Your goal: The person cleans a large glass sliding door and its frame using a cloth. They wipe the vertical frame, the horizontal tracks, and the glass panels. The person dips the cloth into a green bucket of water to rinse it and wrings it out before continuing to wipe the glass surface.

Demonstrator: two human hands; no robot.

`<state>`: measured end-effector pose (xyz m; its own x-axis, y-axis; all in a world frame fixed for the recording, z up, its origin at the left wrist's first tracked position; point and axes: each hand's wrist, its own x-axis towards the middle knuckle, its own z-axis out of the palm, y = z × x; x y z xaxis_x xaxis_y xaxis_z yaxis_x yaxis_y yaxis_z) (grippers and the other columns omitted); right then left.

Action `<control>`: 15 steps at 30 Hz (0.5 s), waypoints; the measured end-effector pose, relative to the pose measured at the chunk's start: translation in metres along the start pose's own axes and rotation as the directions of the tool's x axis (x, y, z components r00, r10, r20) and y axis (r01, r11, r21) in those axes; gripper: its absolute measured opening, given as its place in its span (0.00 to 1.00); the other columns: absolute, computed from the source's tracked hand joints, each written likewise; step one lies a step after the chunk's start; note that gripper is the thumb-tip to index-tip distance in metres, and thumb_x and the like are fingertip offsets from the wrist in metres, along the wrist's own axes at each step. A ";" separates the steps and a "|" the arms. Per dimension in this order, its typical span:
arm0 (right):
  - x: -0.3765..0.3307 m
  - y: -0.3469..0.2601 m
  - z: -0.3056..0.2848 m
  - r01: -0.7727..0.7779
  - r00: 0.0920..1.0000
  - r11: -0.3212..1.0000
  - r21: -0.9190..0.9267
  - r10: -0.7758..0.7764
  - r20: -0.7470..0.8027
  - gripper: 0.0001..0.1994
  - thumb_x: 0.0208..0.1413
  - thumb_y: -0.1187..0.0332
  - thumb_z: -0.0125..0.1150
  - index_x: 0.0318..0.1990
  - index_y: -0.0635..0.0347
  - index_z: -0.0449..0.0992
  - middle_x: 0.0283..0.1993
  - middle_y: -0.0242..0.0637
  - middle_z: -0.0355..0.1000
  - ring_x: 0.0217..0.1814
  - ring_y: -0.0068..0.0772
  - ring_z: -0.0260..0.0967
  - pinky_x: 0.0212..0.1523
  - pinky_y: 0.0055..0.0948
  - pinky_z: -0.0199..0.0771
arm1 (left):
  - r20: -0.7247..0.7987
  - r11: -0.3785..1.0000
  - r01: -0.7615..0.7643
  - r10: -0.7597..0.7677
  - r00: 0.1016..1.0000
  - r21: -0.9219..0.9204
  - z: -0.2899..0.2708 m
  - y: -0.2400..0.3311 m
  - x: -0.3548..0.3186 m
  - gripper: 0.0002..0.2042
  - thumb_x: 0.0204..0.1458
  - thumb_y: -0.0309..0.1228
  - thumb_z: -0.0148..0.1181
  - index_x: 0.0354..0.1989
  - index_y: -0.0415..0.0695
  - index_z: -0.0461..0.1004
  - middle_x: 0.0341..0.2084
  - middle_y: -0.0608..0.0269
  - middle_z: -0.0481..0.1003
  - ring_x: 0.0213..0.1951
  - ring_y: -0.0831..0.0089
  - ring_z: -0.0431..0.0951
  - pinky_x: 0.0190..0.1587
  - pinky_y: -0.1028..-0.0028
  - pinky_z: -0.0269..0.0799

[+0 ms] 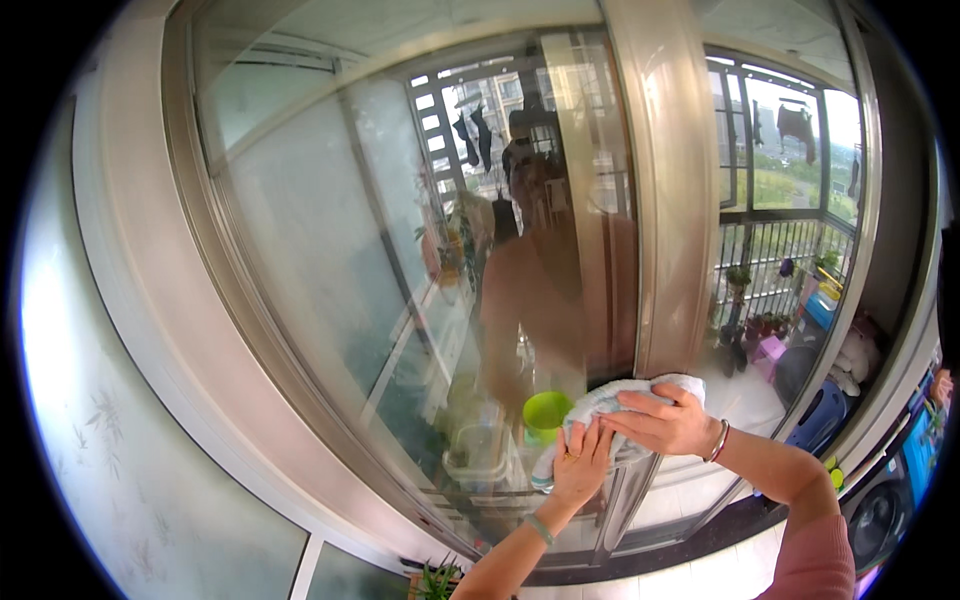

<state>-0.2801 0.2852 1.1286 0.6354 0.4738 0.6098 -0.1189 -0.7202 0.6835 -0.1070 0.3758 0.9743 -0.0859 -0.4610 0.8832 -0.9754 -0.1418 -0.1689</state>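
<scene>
A white towel (pixel 628 393) is bunched against the lower part of the metal door frame (pixel 672 230), between two glass panes. My right hand (pixel 672 420) grips the towel from the right, its fingers bent over the cloth. Close beside it, my left hand (pixel 584 465) presses on the towel's left part, fingers pointing up and closed on the cloth. A loose fold of towel hangs left of that hand. Bracelets circle both wrists. The side of the towel that faces the frame is hidden.
The large glass pane (pixel 290 220) reflects a person and hanging clothes. A green round container (pixel 546 412) and a clear bin (pixel 480 452) show in the glass. Beyond the right pane are a pink stool (pixel 769 352) and potted plants (pixel 738 280). A leafy plant (pixel 436 578) stands below; a washing machine (pixel 880 515) is at right.
</scene>
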 end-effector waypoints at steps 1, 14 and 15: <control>0.013 0.009 -0.003 0.007 1.000 1.000 -0.012 -0.007 -0.007 0.15 0.51 0.64 0.64 0.47 0.48 0.82 0.60 0.17 0.72 0.65 0.27 0.63 0.51 0.28 0.66 | -0.005 1.000 -0.007 0.007 1.000 0.009 -0.003 -0.008 0.013 0.28 0.49 0.36 0.60 0.62 0.49 0.71 0.66 0.60 0.64 0.72 0.53 0.49 0.68 0.47 0.53; 0.175 0.141 -0.065 -0.087 0.976 0.970 -0.225 0.037 -0.216 0.19 0.51 0.67 0.59 0.52 0.56 0.79 0.62 0.28 0.71 0.68 0.34 0.61 0.59 0.41 0.65 | -0.097 0.998 -0.069 0.067 0.993 -0.013 -0.147 -0.083 0.258 0.41 0.46 0.30 0.64 0.71 0.36 0.53 0.73 0.45 0.47 0.74 0.42 0.41 0.72 0.46 0.41; 0.188 0.158 -0.071 -0.124 0.964 0.960 -0.253 0.056 -0.259 0.20 0.52 0.66 0.59 0.53 0.56 0.78 0.62 0.28 0.71 0.68 0.34 0.61 0.60 0.42 0.64 | -0.139 0.995 -0.098 0.097 0.986 0.002 -0.159 -0.087 0.284 0.41 0.47 0.30 0.64 0.71 0.36 0.53 0.73 0.45 0.47 0.75 0.43 0.41 0.72 0.46 0.41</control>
<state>-0.2336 0.2963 1.3801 0.4084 0.5479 0.7301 -0.3856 -0.6214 0.6820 -0.0792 0.3962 1.3091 -0.2076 -0.3464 0.9148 -0.9619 -0.0977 -0.2553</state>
